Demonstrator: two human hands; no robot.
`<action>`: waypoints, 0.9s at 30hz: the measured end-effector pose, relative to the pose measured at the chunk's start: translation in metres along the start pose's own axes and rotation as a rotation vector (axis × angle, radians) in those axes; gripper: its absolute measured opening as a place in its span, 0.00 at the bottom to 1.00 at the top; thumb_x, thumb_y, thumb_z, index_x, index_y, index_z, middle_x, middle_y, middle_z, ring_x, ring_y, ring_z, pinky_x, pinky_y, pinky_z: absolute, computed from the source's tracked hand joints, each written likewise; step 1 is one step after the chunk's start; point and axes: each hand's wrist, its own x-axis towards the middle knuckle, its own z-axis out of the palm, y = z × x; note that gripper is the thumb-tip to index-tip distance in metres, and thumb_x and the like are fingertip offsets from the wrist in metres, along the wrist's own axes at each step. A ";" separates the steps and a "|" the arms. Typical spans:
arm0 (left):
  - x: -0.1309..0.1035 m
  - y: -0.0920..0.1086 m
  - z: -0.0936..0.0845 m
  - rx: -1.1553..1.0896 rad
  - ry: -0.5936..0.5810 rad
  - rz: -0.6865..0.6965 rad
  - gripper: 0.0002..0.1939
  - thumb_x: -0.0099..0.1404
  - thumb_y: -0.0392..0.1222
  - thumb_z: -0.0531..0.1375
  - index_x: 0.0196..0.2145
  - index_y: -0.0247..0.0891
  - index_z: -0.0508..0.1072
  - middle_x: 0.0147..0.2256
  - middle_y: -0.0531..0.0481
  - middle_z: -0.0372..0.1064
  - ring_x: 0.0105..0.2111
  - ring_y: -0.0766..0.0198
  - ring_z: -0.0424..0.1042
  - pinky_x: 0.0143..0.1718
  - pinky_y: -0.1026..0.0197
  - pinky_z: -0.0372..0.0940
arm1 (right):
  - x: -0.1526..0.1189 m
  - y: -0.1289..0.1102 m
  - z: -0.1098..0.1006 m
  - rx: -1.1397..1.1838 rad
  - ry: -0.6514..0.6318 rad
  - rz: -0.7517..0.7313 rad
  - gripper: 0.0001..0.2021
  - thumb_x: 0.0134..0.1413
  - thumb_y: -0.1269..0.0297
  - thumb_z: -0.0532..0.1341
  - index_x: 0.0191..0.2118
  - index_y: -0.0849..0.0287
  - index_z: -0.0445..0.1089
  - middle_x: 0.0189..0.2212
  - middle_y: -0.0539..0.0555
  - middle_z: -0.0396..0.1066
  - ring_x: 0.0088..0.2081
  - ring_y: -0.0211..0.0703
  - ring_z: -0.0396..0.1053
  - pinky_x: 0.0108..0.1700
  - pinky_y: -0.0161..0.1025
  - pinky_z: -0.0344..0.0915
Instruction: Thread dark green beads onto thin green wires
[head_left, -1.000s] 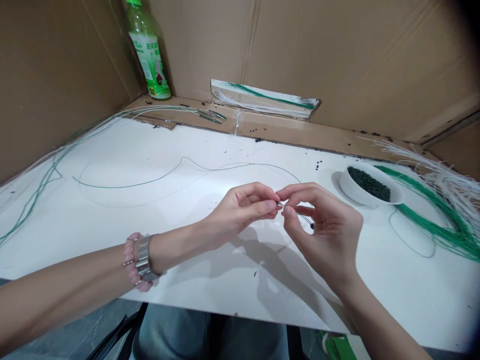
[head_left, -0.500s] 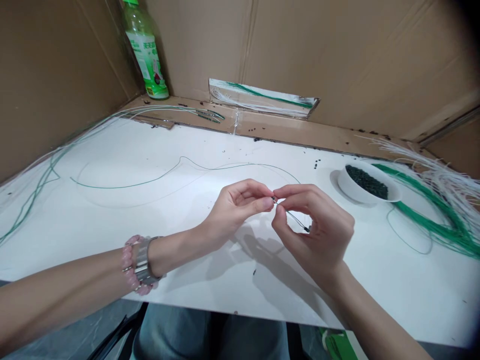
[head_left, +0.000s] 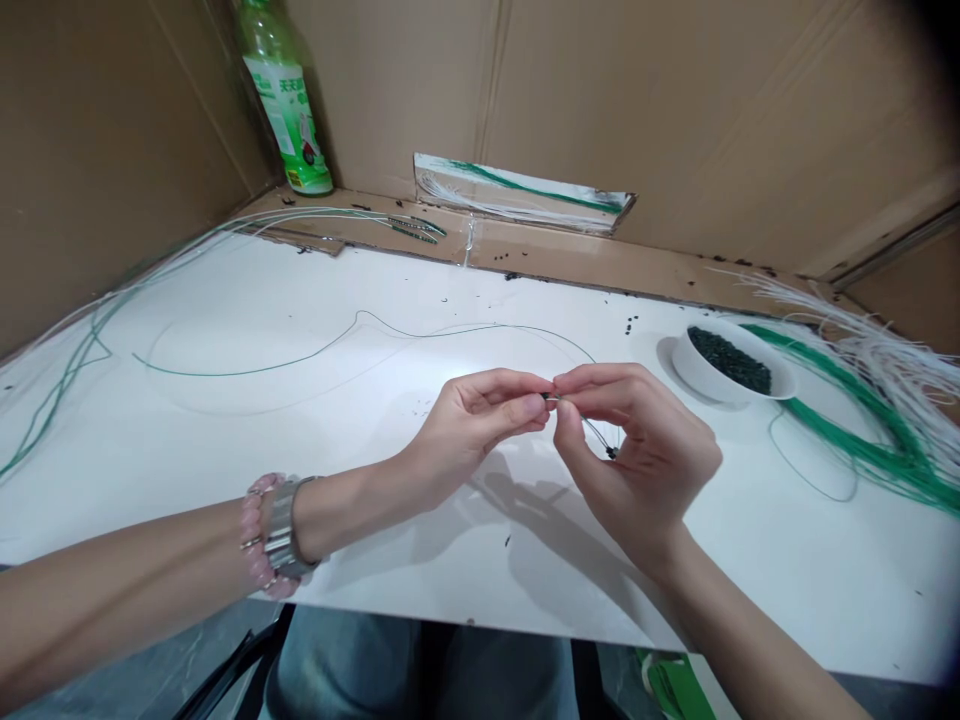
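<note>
My left hand (head_left: 491, 405) pinches a small dark bead (head_left: 547, 397) between thumb and forefinger. Close against it, my right hand (head_left: 637, 430) has thumb and fingertips closed on the tip of a thin green wire (head_left: 289, 362). The wire trails out past the right hand and curves left across the white tabletop (head_left: 247, 440). Some dark beads (head_left: 611, 452) hang on the strand beneath my right fingers. Whether the wire passes through the pinched bead is too small to tell. Right of my hands stands a white bowl (head_left: 684, 365) full of dark green beads (head_left: 727, 360).
Coiled green wire (head_left: 885, 465) and white strands (head_left: 892, 340) lie at the right. Bead-tipped wires (head_left: 416, 228) rest along the back left. A green bottle (head_left: 289, 120) stands in the corner. Cardboard walls (head_left: 675, 120) enclose the table; loose beads (head_left: 630, 325) are scattered near the back.
My right fingertips have shifted slightly right and straightened the short length of wire between the hands. More of the dark bead shows at my left fingertips. The view has shifted slightly.
</note>
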 end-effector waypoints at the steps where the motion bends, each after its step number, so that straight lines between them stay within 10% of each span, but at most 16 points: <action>1: 0.000 0.000 0.000 -0.005 -0.004 -0.002 0.03 0.54 0.35 0.65 0.30 0.38 0.78 0.29 0.54 0.73 0.31 0.72 0.70 0.38 0.68 0.65 | 0.000 0.000 0.000 -0.004 -0.001 -0.001 0.10 0.41 0.81 0.63 0.27 0.59 0.67 0.29 0.52 0.71 0.32 0.40 0.70 0.26 0.36 0.71; 27: 0.000 0.000 0.000 -0.105 -0.010 -0.089 0.03 0.55 0.34 0.65 0.29 0.35 0.75 0.26 0.55 0.72 0.29 0.74 0.70 0.34 0.71 0.64 | 0.003 -0.001 -0.002 0.004 -0.047 -0.029 0.10 0.41 0.82 0.62 0.27 0.59 0.68 0.29 0.52 0.72 0.31 0.39 0.70 0.27 0.38 0.71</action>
